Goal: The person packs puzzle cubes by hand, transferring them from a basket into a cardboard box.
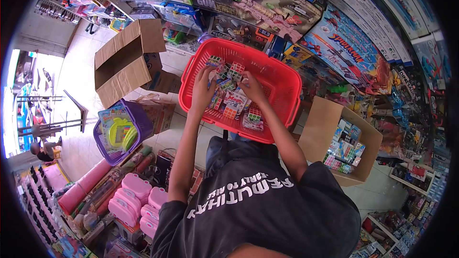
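Note:
A red plastic basket [282, 86] stands in front of me with several packaged puzzle cubes [229, 112] inside. My left hand [204, 85] reaches in on the left, fingers curled around the edge of a clear puzzle cube pack [221, 72]. My right hand [252, 88] is closed at the fingertips on the side of another puzzle cube pack [235, 70], close to the left hand. Fingertips of both hands are partly hidden among the wrappers. Below the hands lie more cubes, one of them green, white and red [254, 113], against the basket's near side.
To the right is an open cardboard box [315, 129] holding more packaged cubes [345, 145]. At left stand an empty-looking cardboard box [122, 76] and a purple basket [141, 119] with toys. Boxed toys [258, 0] fill shelves ahead; pink cases [136, 186] are stacked lower left.

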`<action>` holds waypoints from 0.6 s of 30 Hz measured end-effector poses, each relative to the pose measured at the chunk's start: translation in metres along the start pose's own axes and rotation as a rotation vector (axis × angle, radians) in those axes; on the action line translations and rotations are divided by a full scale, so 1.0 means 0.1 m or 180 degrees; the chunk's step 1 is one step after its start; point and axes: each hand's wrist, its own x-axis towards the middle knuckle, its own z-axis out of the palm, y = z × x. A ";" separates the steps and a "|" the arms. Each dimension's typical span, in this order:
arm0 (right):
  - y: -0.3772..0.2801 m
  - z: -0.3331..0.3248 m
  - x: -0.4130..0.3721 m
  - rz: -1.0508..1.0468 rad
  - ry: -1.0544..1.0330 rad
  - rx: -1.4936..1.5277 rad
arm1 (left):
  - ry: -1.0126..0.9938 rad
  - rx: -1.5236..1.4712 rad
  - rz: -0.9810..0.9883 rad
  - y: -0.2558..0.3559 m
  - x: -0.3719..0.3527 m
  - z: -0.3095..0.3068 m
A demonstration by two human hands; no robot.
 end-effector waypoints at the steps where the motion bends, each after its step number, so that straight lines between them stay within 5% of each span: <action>1: 0.06 0.04 0.11 -0.0054 0.0106 -0.0300 | -0.0127 0.0384 0.0338 -0.10 0.11 0.04; 8: 0.35 0.30 0.43 -0.0114 0.0043 -0.0910 | -0.1142 0.1358 0.0600 -0.73 0.42 0.47; 10: 0.42 0.41 0.47 0.0303 0.0219 -0.1061 | -0.1395 0.1767 0.0406 -0.72 0.43 0.46; 18: 0.26 0.35 0.57 0.1368 0.0441 -0.0745 | -0.1308 0.2064 0.0772 -0.74 0.50 0.48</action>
